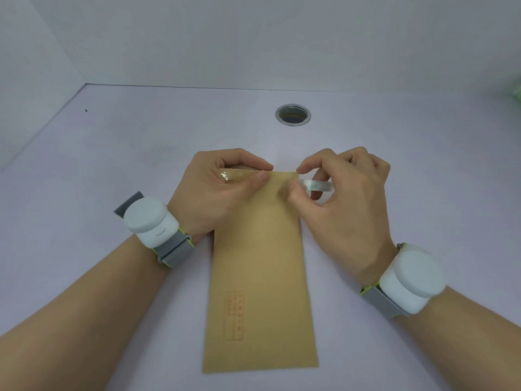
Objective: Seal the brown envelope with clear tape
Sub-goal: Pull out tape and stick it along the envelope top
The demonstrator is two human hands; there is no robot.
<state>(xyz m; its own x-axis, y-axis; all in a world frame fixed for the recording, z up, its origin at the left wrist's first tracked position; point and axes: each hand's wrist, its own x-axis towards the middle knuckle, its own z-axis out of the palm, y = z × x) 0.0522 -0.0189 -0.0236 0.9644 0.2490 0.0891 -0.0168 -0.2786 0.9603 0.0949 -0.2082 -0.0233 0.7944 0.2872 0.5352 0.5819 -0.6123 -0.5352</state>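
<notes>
A long brown envelope is laid flat on a pale worktop, its short near end close to the worktop's near edge and its far end pointing toward the back wall. Faint red printed characters are seen near its near left corner.

The far end of the envelope is pressed down by the left hand, thumb and forefinger closed together over a strip of clear tape at the far left corner. A small roll of clear tape is pinched between thumb and fingers of the right hand, just beside the envelope's far right corner.

A white device on a grey strap is worn on each wrist. A round metal-rimmed hole is set in the worktop beyond the envelope, toward the back edge.
</notes>
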